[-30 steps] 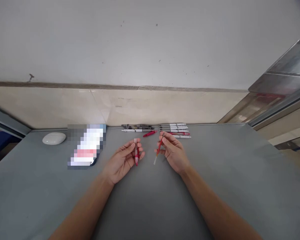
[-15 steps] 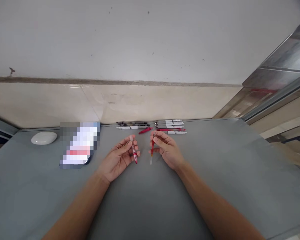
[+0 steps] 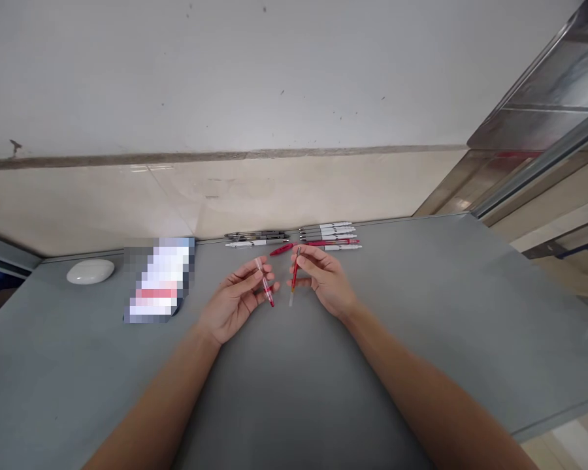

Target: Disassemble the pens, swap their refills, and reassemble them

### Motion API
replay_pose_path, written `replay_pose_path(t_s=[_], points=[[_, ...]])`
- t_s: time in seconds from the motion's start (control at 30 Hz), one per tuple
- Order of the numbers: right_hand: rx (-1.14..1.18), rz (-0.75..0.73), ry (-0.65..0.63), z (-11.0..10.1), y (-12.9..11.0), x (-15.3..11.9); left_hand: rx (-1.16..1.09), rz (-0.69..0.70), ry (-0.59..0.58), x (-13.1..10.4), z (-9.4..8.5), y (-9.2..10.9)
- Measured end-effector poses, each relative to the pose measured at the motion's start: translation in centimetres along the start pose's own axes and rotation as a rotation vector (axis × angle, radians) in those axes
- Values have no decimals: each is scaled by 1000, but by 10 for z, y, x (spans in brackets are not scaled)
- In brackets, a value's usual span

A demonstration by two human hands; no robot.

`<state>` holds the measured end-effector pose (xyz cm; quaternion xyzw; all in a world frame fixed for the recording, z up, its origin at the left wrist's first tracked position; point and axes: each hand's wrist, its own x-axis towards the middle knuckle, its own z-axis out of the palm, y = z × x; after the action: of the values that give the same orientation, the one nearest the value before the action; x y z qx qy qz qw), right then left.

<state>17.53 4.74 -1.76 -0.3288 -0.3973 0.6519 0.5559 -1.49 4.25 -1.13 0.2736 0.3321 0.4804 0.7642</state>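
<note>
My left hand pinches a clear pen barrel with a red lower end, tilted with that end downward. Facing it, my right hand is closed on a red pen refill, thumb and fingers near its metal tip at the top. The refill's clear end points down toward the table. A small gap separates the two pieces. Just beyond my hands a short red pen part lies at a slant on the table.
Behind my hands several dark pens and several white-and-grey pens lie in two groups, with a red pen in the right one. At left are a pixelated phone and a white computer mouse on the grey table. A wall borders the back.
My hands have come slightly closer together, bringing the barrel and refill nearer each other. Both are still held. The camera view has shifted and tilted a little.
</note>
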Motion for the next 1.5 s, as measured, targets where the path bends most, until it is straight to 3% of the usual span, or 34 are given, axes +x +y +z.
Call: replay_pose_path(t_s=[0.67,1.23,1.37,1.5], points=[[-62,-36,149,3,3,0,-16,71,-10,-4,2,-1],[-34,-88,193,4,2,-1,-57,82,-19,-5,2,0],[-7,-57,166,3,1,-2,-48,81,-15,-5,2,0],[14,12,50,3,-2,-4,-39,93,-36,-5,0,0]])
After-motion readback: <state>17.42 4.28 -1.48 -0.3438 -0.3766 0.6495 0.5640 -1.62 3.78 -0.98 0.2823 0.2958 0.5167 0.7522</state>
